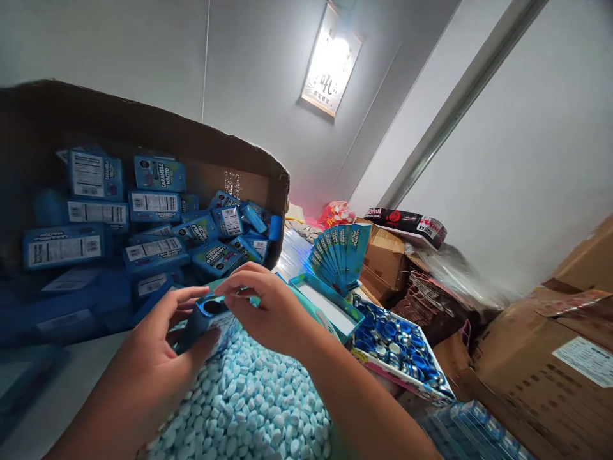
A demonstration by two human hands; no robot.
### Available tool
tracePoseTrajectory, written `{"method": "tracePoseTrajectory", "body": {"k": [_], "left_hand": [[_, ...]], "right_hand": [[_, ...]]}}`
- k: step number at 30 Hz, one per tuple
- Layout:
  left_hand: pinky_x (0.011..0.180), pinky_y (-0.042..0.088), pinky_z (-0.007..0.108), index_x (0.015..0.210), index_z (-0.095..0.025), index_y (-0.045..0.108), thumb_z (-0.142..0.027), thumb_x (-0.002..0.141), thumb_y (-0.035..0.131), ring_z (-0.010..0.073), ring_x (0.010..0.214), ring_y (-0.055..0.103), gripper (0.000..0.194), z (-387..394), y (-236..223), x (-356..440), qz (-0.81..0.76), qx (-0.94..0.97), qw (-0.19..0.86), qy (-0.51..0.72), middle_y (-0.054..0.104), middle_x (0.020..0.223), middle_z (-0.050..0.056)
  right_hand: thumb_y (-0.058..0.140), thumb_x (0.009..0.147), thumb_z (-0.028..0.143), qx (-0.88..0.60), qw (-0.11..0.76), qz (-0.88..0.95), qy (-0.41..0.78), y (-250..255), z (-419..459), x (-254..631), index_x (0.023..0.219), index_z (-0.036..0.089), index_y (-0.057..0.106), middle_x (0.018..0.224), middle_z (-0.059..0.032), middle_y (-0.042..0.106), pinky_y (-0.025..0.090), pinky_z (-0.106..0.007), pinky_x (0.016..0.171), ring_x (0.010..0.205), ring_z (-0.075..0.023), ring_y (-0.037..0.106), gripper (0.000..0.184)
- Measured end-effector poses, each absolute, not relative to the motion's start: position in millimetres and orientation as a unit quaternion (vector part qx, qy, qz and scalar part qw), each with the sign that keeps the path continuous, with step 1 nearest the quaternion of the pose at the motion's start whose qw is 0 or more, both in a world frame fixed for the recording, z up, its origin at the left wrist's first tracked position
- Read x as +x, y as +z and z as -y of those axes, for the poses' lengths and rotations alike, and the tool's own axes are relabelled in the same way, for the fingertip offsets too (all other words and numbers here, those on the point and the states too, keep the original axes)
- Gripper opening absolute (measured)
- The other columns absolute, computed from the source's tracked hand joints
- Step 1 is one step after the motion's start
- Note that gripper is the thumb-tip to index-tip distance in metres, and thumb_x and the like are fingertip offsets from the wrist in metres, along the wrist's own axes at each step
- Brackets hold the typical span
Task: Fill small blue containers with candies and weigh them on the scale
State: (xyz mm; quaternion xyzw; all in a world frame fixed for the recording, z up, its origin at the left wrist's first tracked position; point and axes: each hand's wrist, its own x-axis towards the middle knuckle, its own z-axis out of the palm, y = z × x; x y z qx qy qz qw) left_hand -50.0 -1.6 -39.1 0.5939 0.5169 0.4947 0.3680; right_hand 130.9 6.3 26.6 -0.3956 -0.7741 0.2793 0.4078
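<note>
My left hand (158, 345) and my right hand (268, 310) meet over a heap of pale blue and white candies (249, 402). Between them is a small blue box (207, 319) with a round hole showing on its top. The left hand's fingers curl round the box from the left and below. From the right, the other hand's fingers pinch its upper edge. Just behind the hands lies an open teal tray-like box (328, 306).
A big cardboard carton (143, 137) at the left holds several blue packets (156, 204). A fan of flat blue cartons (340, 252) stands behind. A tray of blue round caps (397, 348) lies to the right, and brown cardboard boxes (536, 377) are stacked further right.
</note>
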Motion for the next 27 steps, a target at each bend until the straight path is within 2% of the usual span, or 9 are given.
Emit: {"method": "tracePoseTrajectory", "body": {"k": [3, 6, 8, 10, 13, 17, 21, 24, 27], "left_hand": [[0.061, 0.058, 0.028, 0.131, -0.026, 0.06, -0.052, 0.074, 0.076, 0.0295, 0.103, 0.07, 0.064, 0, -40, -51, -0.526, 0.597, 0.367, 0.483, 0.07, 0.116, 0.01], [0.066, 0.058, 0.027, 0.13, -0.027, 0.059, -0.05, 0.077, 0.074, 0.0298, 0.115, 0.065, 0.059, 2, -37, -49, -0.531, 0.606, 0.35, 0.478, 0.067, 0.122, 0.009], [0.066, 0.057, 0.026, 0.13, -0.028, 0.058, -0.05, 0.08, 0.073, 0.0301, 0.118, 0.063, 0.058, 6, -34, -47, -0.534, 0.612, 0.35, 0.467, 0.066, 0.124, 0.009], [0.064, 0.056, 0.027, 0.13, -0.027, 0.059, -0.051, 0.081, 0.071, 0.0301, 0.114, 0.065, 0.056, 9, -32, -46, -0.537, 0.61, 0.359, 0.459, 0.065, 0.124, 0.01], [0.061, 0.056, 0.027, 0.127, -0.026, 0.06, -0.051, 0.08, 0.072, 0.0275, 0.1, 0.07, 0.054, 11, -30, -45, -0.541, 0.6, 0.371, 0.457, 0.067, 0.119, 0.01], [0.054, 0.053, 0.025, 0.119, -0.024, 0.061, -0.048, 0.078, 0.074, 0.0226, 0.082, 0.07, 0.049, 12, -26, -46, -0.547, 0.586, 0.369, 0.471, 0.069, 0.111, 0.009], [0.056, 0.054, 0.027, 0.113, -0.024, 0.061, -0.046, 0.075, 0.076, 0.0196, 0.073, 0.069, 0.046, 13, -22, -47, -0.55, 0.558, 0.372, 0.499, 0.069, 0.105, 0.006], [0.054, 0.054, 0.027, 0.109, -0.025, 0.061, -0.046, 0.073, 0.077, 0.0184, 0.068, 0.068, 0.045, 13, -22, -47, -0.556, 0.551, 0.371, 0.499, 0.069, 0.101, 0.004], [0.053, 0.053, 0.026, 0.105, -0.025, 0.061, -0.046, 0.072, 0.078, 0.0168, 0.066, 0.066, 0.043, 13, -23, -48, -0.563, 0.552, 0.365, 0.495, 0.07, 0.103, 0.004]], "right_hand": [[0.055, 0.087, 0.012, -0.448, 0.411, 0.746, 0.27, 25, -8, 134, 0.094, 0.02, 0.068, 0.095, -0.0011, 0.064, 0.05, -0.024, 0.075, 0.088, -0.0127, 0.062, 0.017], [0.052, 0.085, 0.011, -0.518, 0.356, 0.736, 0.252, 24, -10, 139, 0.084, 0.02, 0.064, 0.08, 0.0019, 0.062, 0.043, -0.024, 0.065, 0.076, -0.012, 0.057, 0.015], [0.051, 0.084, 0.012, -0.535, 0.325, 0.745, 0.23, 23, -9, 140, 0.083, 0.02, 0.063, 0.084, 0.0008, 0.061, 0.042, -0.024, 0.065, 0.078, -0.0128, 0.056, 0.014], [0.052, 0.082, 0.011, -0.543, 0.313, 0.752, 0.203, 24, -7, 140, 0.085, 0.02, 0.059, 0.093, -0.0006, 0.057, 0.042, -0.025, 0.066, 0.083, -0.0136, 0.055, 0.012], [0.052, 0.08, 0.01, -0.558, 0.291, 0.753, 0.191, 27, -2, 139, 0.089, 0.021, 0.052, 0.099, -0.0009, 0.051, 0.042, -0.025, 0.066, 0.08, -0.0131, 0.052, 0.014], [0.054, 0.083, 0.013, -0.575, 0.247, 0.762, 0.165, 30, 0, 142, 0.099, 0.022, 0.054, 0.109, -0.0027, 0.052, 0.041, -0.027, 0.07, 0.083, -0.0134, 0.052, 0.018], [0.059, 0.089, 0.029, -0.567, 0.116, 0.792, 0.194, 32, -2, 144, 0.097, 0.021, 0.063, 0.101, -0.0037, 0.061, 0.041, -0.029, 0.07, 0.089, -0.0177, 0.058, 0.012], [0.061, 0.088, 0.042, -0.528, -0.034, 0.811, 0.25, 31, -1, 141, 0.107, 0.023, 0.068, 0.1, -0.0041, 0.069, 0.04, -0.029, 0.065, 0.086, -0.0197, 0.062, 0.028], [0.064, 0.086, 0.047, -0.448, -0.088, 0.848, 0.269, 29, 2, 134, 0.119, 0.024, 0.068, 0.111, -0.0052, 0.071, 0.041, -0.028, 0.064, 0.089, -0.0202, 0.064, 0.04]]}}
